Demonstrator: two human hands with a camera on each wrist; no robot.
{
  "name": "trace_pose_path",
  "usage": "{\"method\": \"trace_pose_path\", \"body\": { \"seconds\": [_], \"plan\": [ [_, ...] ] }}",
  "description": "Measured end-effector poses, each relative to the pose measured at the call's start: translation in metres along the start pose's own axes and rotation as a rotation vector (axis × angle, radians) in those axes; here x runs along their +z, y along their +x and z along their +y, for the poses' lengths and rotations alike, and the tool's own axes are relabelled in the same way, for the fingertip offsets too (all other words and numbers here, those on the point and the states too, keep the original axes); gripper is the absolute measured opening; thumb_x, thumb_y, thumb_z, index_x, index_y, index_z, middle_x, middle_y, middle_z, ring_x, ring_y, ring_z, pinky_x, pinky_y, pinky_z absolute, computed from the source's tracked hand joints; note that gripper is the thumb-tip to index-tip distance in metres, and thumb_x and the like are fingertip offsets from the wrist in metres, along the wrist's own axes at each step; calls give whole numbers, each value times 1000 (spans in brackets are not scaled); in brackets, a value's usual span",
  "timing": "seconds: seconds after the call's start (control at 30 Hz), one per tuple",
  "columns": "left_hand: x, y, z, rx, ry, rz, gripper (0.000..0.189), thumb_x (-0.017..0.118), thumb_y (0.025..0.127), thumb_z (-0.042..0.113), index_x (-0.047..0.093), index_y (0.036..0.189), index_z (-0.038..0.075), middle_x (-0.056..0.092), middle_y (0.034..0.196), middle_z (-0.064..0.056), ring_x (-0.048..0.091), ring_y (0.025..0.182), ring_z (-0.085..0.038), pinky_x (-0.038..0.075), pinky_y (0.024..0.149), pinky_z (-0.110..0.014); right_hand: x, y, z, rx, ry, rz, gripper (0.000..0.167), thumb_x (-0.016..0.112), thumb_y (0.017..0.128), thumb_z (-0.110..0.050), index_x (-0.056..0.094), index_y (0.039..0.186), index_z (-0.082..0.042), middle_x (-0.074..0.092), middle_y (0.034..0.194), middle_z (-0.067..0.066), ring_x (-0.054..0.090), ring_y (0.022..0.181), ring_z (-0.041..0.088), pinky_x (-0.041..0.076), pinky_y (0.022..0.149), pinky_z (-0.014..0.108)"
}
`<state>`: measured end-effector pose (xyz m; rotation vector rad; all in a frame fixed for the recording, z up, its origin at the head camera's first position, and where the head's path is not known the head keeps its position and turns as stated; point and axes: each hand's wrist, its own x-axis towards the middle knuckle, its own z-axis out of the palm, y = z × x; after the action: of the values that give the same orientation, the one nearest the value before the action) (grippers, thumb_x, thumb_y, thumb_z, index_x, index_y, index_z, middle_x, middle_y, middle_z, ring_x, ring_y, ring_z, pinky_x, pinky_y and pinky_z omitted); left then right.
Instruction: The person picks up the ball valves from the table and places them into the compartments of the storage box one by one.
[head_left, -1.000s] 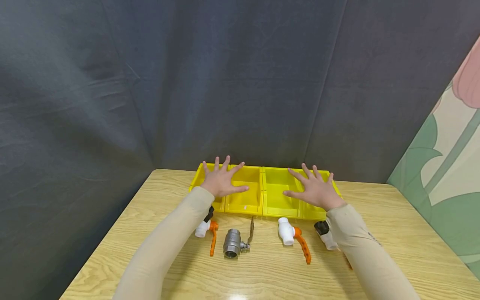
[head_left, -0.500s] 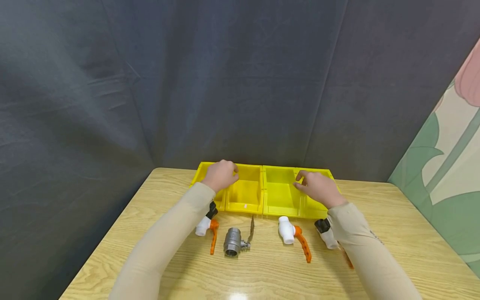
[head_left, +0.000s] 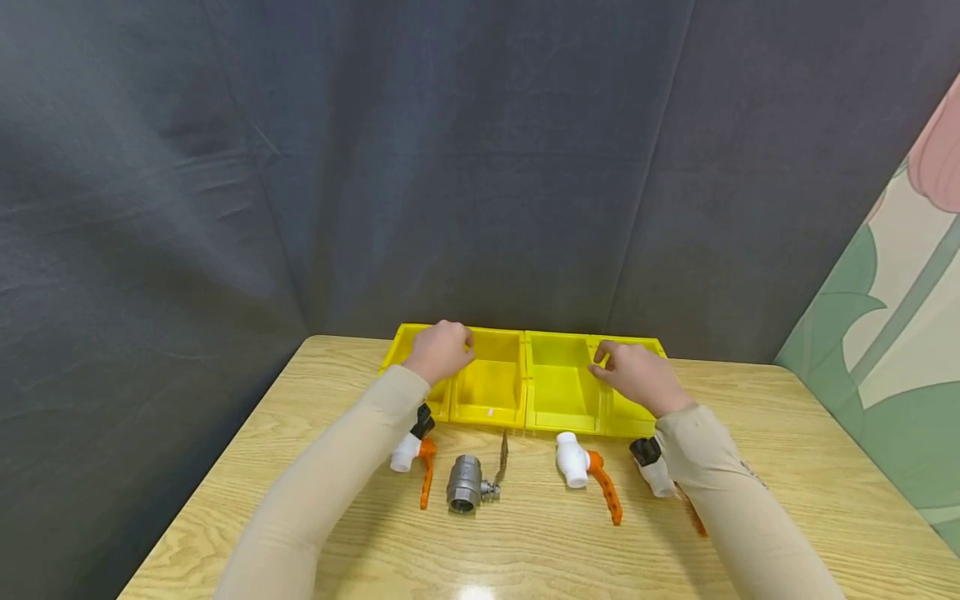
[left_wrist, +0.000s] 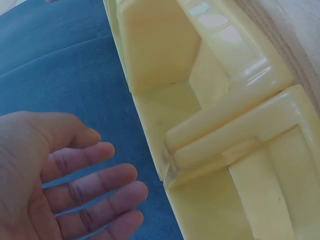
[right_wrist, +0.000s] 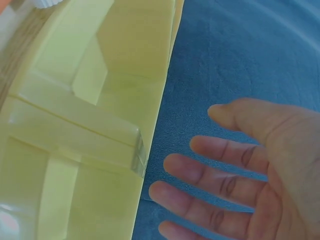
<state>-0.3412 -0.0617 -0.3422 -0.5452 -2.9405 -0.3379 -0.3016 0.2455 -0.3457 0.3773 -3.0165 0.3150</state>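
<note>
My left hand (head_left: pixel 441 350) hovers over the left part of a row of yellow bins (head_left: pixel 523 379), fingers loosely bent and holding nothing. Over the right part of the row, my right hand (head_left: pixel 637 377) is likewise loosely curled around air. Both wrist views show the fingers apart from each other beside the bin walls (left_wrist: pixel 160 45). In front of the bins lie a metal ball valve (head_left: pixel 465 485) with a lever and a white plastic valve (head_left: pixel 573 461) with an orange handle. Another white valve (head_left: pixel 406 453) lies by the left forearm, and one more (head_left: pixel 658 477) is partly hidden by the right sleeve.
The bins stand side by side near the back of a wood-grain table (head_left: pixel 525 558). Behind hangs a dark curtain (head_left: pixel 465 167). A wall panel with a flower pattern (head_left: pixel 892 333) rises at the right. A small white bit (head_left: pixel 491 412) shows at one bin's front.
Both hands were spread wide with straight fingers a second ago. They have since relaxed into loose curls above the bins, and have barely moved over the last half second.
</note>
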Motion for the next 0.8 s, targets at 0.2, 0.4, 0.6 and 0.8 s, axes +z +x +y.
{"method": "trace_pose_path", "body": {
  "seconds": [0.2,0.4,0.6,0.8],
  "plan": [
    [-4,-6,-4,-105,-99,-19,16,72,86,17,71,97,7,70,96,-5,63,76,-19,55,70,-34,2,-1,2,9,-5,-10,30,62,93,-30,65,109,-4,69,89,10,58,66,18,48,55,30],
    [-5,-11,-12,-243,-231,-226,30,77,82,22,58,66,5,40,54,0,40,48,-14,38,50,-25,2,1,5,11,-10,-3,30,61,93,-30,65,108,-5,69,88,10,57,64,17,46,53,30],
    [6,-15,-16,-364,-356,-399,33,76,83,25,59,97,1,44,63,-2,45,51,-14,46,51,-21,1,1,4,18,0,-16,30,61,94,-31,65,110,-5,69,89,10,58,65,17,47,53,30],
    [15,-16,-19,-387,-405,-404,30,76,83,21,58,97,1,50,68,-5,50,55,-16,53,56,-23,2,2,3,9,2,-18,31,60,94,-31,64,110,-4,69,89,10,58,64,17,47,54,30]
  ]
}}
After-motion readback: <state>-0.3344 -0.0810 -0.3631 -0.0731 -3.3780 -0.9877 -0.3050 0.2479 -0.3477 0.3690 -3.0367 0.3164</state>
